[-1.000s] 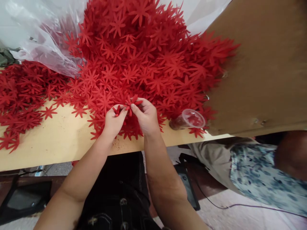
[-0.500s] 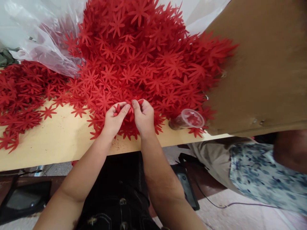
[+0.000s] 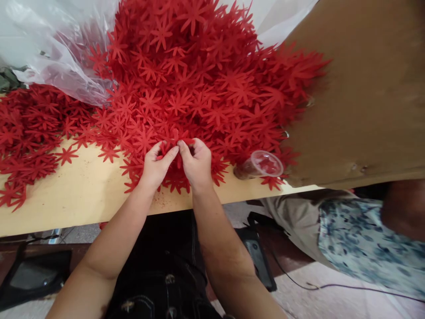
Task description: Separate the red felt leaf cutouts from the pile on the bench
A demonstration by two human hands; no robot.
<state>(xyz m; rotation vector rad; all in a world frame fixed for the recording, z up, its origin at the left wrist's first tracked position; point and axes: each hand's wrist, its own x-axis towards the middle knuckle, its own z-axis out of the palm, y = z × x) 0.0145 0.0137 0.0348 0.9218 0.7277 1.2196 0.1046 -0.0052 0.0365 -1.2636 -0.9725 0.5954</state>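
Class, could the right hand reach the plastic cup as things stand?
Probably yes: the cup sits to its right, nothing tall between, though the right hand holds a red flower piece.

Mod. lt., pale glare on plastic bag (image 3: 71, 60), soft shadow on tabletop (image 3: 99, 186), slight blur, edges stretched.

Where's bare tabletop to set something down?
Biggest bare patch: front-left of the table, between the smaller red heap, front edge and left forearm. Narrower: front-edge strip between right forearm and plastic cup. Crowded: middle and back, under the big red heap; right, at the brown board.
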